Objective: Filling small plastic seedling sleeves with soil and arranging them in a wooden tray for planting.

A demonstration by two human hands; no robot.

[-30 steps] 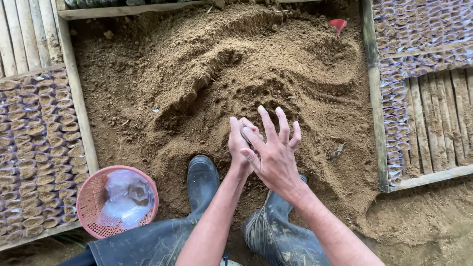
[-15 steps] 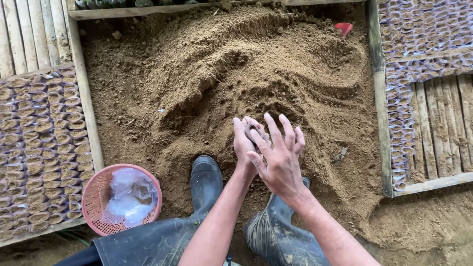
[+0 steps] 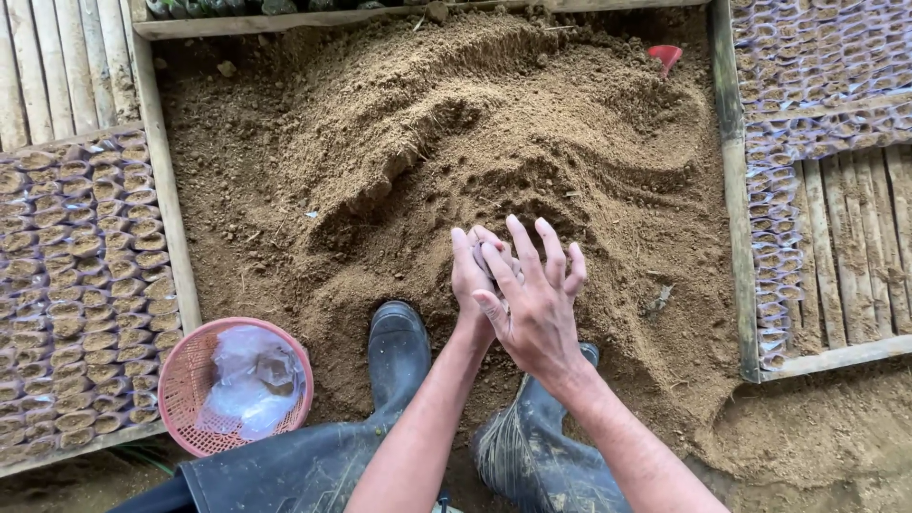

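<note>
Small grey bag (image 3: 486, 258) sits pinched between the two hands, only a sliver of it showing at the fingertips, held above the near edge of the soil heap (image 3: 494, 142). Left hand (image 3: 472, 285) upright, fingers together, pressed against the bag from the left side. Right hand (image 3: 537, 304) laid over the left, fingers spread and pointing up, palm against the bag; both hands closed onto it, touching each other. Soil heap brown, loose, furrowed, filling a wooden-framed bed (image 3: 727, 190). Two dark rubber boots below the hands, left boot (image 3: 397, 356) and right boot (image 3: 532, 446), toes at the soil edge. Pink plastic basket (image 3: 180, 380) near the left boot, holding clear plastic bags (image 3: 249, 380). Rows of filled small soil bags (image 3: 81, 285) packed on the left, behind a bamboo slat rack (image 3: 57, 66). More filled bags (image 3: 817, 76) on the right. Small red object (image 3: 665, 55) stuck in the soil at the far right corner, kind unclear.
</note>
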